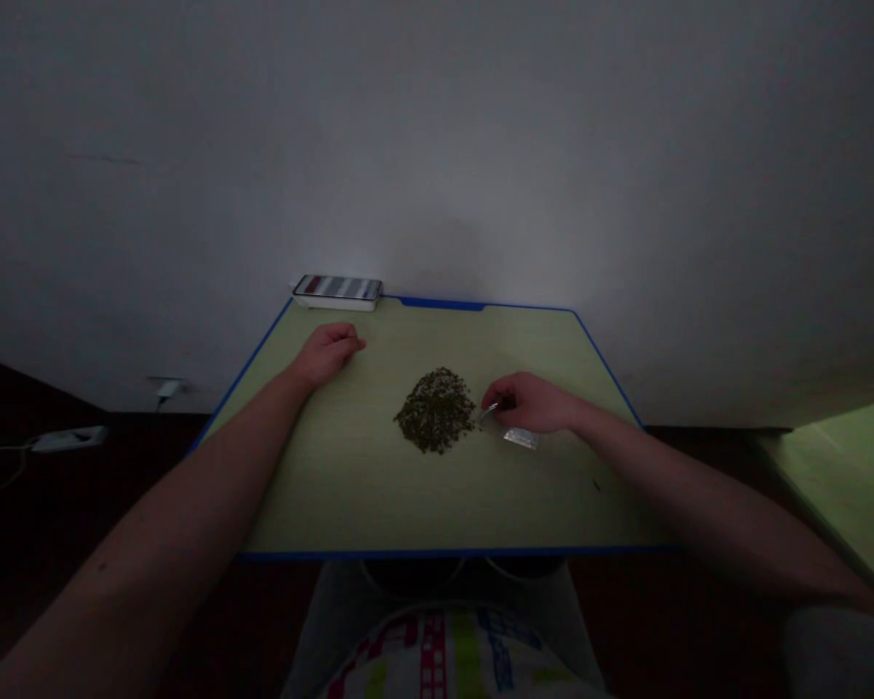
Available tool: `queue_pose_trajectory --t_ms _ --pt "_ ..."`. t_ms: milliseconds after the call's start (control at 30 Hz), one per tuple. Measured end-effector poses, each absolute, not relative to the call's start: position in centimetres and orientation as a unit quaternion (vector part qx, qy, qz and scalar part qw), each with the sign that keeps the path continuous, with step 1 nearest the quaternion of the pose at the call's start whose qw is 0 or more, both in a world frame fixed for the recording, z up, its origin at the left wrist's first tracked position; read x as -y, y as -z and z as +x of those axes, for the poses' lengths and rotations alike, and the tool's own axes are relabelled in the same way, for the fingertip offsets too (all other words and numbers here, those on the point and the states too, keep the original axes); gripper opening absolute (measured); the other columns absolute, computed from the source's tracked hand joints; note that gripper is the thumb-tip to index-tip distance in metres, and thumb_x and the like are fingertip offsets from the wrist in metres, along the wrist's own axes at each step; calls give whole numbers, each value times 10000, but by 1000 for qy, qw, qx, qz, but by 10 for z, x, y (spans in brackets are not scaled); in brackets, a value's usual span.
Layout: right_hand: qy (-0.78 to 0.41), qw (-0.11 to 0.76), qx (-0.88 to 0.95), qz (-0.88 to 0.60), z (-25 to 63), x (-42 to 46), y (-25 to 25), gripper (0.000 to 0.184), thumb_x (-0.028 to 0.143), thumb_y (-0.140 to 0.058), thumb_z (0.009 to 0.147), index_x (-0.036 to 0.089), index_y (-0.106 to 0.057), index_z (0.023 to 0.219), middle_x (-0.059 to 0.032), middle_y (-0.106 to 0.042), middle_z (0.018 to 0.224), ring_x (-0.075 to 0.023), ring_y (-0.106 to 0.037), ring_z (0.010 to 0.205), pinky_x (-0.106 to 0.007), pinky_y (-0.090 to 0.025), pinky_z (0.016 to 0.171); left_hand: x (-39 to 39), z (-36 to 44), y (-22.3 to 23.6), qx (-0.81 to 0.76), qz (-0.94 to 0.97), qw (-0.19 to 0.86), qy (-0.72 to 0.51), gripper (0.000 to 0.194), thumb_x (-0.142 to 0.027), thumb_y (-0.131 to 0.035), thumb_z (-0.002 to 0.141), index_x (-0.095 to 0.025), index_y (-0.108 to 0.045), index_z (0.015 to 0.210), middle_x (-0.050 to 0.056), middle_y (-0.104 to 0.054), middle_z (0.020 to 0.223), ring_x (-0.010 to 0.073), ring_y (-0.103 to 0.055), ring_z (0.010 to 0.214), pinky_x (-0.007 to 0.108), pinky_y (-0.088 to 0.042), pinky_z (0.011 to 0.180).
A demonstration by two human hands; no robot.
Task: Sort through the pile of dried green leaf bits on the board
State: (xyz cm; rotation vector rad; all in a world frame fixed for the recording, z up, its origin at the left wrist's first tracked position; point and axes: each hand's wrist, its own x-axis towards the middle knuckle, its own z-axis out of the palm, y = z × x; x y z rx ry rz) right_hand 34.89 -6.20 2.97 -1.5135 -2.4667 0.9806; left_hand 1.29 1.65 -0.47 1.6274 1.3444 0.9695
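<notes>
A loose heap of small dark green-brown bits (437,412), like dried herb or seeds, lies mid-table. Up and to the left of it, my left hand (329,353) rests on the tabletop with its fingers curled in, apart from the heap; nothing shows in it. My right hand (527,402) is just right of the heap, its thumb and fingers pinched on a small shiny, see-through plastic bag (521,439). One glinting edge of the bag points towards the heap, while the hand covers part of it. The dim light hides whether anything is inside.
The pale table (335,505) has a blue rim and stands against a grey wall (437,146). A white box with a striped top (339,291) sits at its back left corner. A small dark speck (596,484) lies right. A power strip (69,440) is at the far left.
</notes>
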Motion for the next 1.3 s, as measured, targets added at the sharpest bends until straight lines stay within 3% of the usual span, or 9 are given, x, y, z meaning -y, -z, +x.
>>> queue_pose_trajectory --t_ms 1300 --pt "-309 47 798 -516 347 67 -28 307 104 -545 636 157 -675 909 -28 -700 768 -142 -612 661 -225 -422 587 -18 12 7 -529 645 398 -382 266 -327 -576 665 -187 -396 527 -63 -352 430 71 -298 415 240 -226 445"
